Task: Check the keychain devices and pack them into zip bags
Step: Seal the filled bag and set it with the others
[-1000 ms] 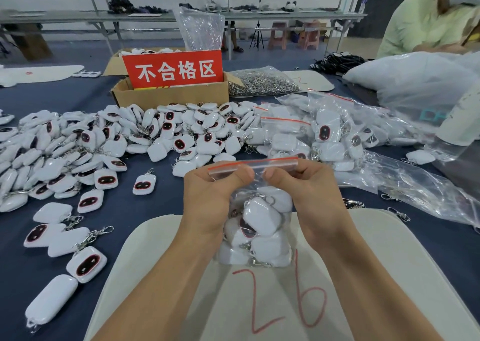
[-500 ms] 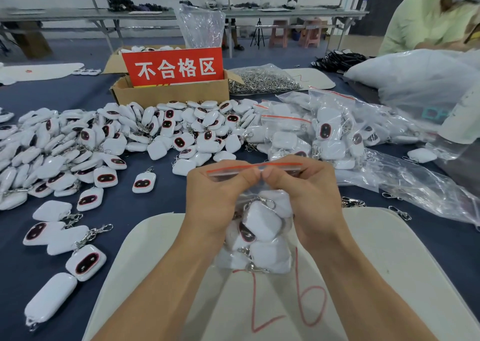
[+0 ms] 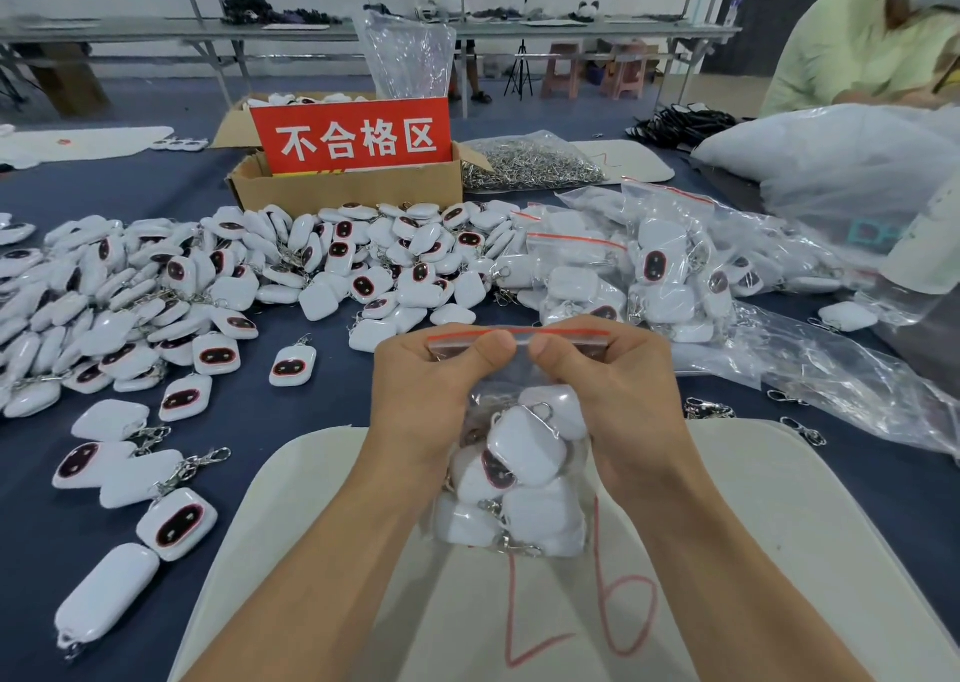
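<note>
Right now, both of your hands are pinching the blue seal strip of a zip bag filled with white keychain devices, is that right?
Not quite: the head view shows the seal strip is red, not blue. The left hand and right hand do pinch it.

Feed count on my screen: one. Head camera, worn on person's head, wide-angle, straight lines bowed toward edges. Faces forward and down over table (image 3: 254, 421). Closest range: forearms (image 3: 322, 577) enter from bottom edge; left hand (image 3: 426, 395), right hand (image 3: 615, 400), zip bag (image 3: 524, 473) fill centre, just under lens. Mid range: cardboard box (image 3: 353, 190). Far range, top edge: back bench (image 3: 130, 31), second person (image 3: 857, 42) at upper right.
</note>
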`<state>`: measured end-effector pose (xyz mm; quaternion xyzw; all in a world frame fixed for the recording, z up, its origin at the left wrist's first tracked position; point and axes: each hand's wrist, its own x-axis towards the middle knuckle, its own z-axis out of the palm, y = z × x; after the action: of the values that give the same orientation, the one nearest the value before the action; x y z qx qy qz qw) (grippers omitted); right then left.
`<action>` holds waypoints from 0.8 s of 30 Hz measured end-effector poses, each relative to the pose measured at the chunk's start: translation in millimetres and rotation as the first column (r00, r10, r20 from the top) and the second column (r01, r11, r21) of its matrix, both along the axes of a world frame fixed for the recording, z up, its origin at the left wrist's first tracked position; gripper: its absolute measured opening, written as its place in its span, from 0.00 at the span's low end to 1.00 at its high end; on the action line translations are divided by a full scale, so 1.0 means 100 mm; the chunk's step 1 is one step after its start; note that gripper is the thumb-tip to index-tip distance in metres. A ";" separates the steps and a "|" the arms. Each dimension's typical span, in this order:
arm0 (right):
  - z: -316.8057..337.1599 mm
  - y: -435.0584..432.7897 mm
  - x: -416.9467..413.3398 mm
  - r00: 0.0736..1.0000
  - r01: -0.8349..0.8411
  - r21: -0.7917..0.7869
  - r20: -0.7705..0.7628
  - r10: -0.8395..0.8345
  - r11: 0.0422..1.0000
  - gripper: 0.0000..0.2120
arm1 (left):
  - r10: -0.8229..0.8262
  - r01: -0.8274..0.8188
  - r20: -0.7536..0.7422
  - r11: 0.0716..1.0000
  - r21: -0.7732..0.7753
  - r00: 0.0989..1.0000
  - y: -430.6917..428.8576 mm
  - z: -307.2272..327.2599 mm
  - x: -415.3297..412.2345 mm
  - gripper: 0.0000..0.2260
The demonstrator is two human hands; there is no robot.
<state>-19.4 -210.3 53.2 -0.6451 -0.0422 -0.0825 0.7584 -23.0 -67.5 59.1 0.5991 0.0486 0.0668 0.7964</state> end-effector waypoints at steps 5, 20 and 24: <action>0.04 -0.10 0.02 0.982 -0.082 0.056 -0.166 0.090 0.995 0.05 | 0.044 -0.043 -0.025 0.999 0.024 0.999 0.03 -0.04 0.04 0.05; 0.03 -0.19 0.09 0.965 -0.034 0.198 -0.247 0.084 0.980 0.17 | 0.092 -0.095 0.029 0.982 0.163 0.995 0.14 -0.11 0.16 0.13; 0.00 -0.18 0.09 0.970 0.023 0.171 -0.243 0.019 0.985 0.18 | 0.019 -0.019 0.003 0.984 0.179 1.000 0.20 -0.11 0.17 0.13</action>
<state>-10.4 -228.7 53.3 -0.5821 0.0594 -0.0067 0.8109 -5.9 -47.9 48.2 0.6678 0.0478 0.0790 0.7386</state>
